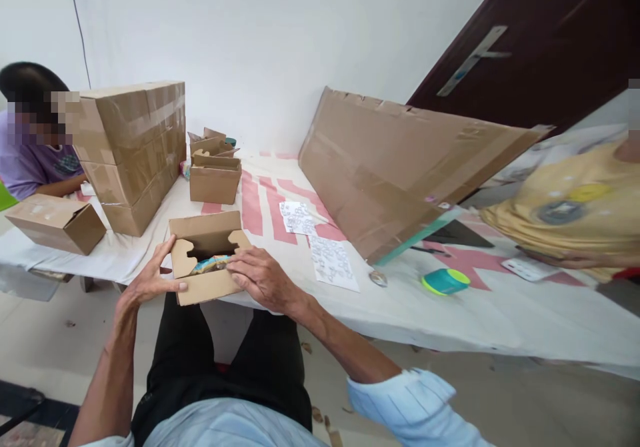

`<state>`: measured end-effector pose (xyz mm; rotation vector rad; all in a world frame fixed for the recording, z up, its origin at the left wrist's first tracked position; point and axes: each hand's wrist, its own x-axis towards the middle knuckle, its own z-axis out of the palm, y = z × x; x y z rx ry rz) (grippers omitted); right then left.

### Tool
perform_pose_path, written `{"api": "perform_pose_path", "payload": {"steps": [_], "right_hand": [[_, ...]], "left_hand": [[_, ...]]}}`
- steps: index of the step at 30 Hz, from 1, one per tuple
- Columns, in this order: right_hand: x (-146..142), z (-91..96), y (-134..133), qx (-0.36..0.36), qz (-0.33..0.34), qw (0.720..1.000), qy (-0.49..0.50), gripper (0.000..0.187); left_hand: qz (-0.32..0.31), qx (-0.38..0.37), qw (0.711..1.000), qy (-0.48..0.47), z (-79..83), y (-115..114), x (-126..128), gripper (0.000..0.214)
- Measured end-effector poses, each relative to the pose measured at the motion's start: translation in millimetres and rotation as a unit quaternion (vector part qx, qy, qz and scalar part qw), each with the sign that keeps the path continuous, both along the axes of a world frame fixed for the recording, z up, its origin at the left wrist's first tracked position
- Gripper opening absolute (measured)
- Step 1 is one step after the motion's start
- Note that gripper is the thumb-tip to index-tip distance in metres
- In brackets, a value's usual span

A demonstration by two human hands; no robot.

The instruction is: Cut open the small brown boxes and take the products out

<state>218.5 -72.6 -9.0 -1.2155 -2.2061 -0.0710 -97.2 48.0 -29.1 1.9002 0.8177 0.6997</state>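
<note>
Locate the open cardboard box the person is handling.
Head view, lower left of centre: the open cardboard box sits at the near edge of the table, held between the left hand and right hand, left of the handwritten paper sheets.

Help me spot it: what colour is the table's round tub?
The tub is teal, lime-green rim; head view.

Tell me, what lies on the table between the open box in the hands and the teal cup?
In the head view, a handwritten paper sheet and a small greyish scrap lie between the box and cup.
</note>
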Motion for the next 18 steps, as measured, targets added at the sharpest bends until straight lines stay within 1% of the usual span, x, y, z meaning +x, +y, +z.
{"api": "perform_pose_path", "payload": {"steps": [2,3,5,7,9,10,12,14,18], "right_hand": [[-4.2,8.1,10.0,-0.017,0.018,0.999,-0.033,0.032],[-4.2,11.8,13.5,-0.019,0.011,0.999,-0.049,0.032],[0.2,19.7,17.1,-0.009,-0.028,0.996,-0.083,0.032],[8.2,28.6,17.7,0.013,-0.086,0.988,-0.126,0.028],[15.3,38.3,18.1,0.020,-0.136,0.973,-0.188,0.023],[17.3,43.0,18.9,0.014,-0.149,0.963,-0.222,0.021],[16.9,51.6,22.7,-0.015,-0.156,0.945,-0.288,0.019],[11.3,58.6,29.1,-0.049,-0.147,0.928,-0.338,0.020],[-5.6,69.3,45.9,-0.109,-0.116,0.906,-0.391,0.017]], "left_hand": [[0.003,0.002,1.000,-0.009,-1.9,-0.2,0.2,0.125],[0.004,0.003,1.000,-0.012,-2.6,-0.3,0.3,0.124],[0.003,0.002,1.000,-0.012,-3.2,-1.1,0.7,0.122],[0.000,0.000,1.000,-0.011,-2.6,-2.5,1.5,0.123],[-0.002,0.001,1.000,-0.012,-1.6,-4.0,2.5,0.124],[-0.001,0.003,1.000,-0.012,-1.2,-4.6,2.9,0.123],[0.000,0.005,1.000,-0.011,-0.8,-5.5,3.7,0.122],[0.000,0.005,1.000,-0.011,-0.9,-6.1,4.2,0.122],[0.000,-0.001,1.000,-0.010,-0.7,-6.9,4.3,0.125]]}}
